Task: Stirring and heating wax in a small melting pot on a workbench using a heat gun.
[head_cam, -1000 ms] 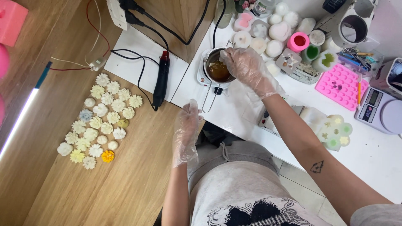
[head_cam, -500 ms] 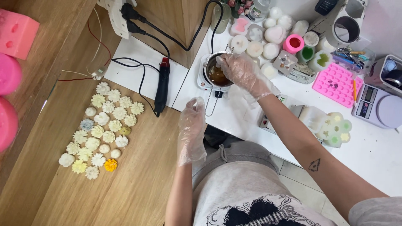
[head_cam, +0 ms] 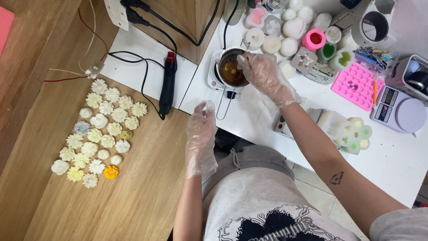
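Note:
A small metal pot (head_cam: 226, 57) of amber liquid sits on a white hot plate (head_cam: 213, 83) at the white table's near edge. My right hand (head_cam: 264, 75), in a clear plastic glove, is over the pot's right rim with its fingertips bunched together. Whether they pinch something is hidden. My left hand (head_cam: 201, 136), also gloved, hovers just below the pot's long wire handle (head_cam: 222, 107), fingers loosely together and holding nothing.
Several pale wax flowers (head_cam: 100, 131) lie on the wooden table at left. A black heat tool (head_cam: 167, 85) and cables lie on a white sheet (head_cam: 133, 67). Behind the pot stand candles and moulds (head_cam: 285, 27), a pink mould tray (head_cam: 356, 85), a scale (head_cam: 399, 111) and a flower mould (head_cam: 354, 134).
My right hand has stayed over the pot, shifting slightly along its rim. My left hand has risen a little toward the wire handle. The view has shifted a bit.

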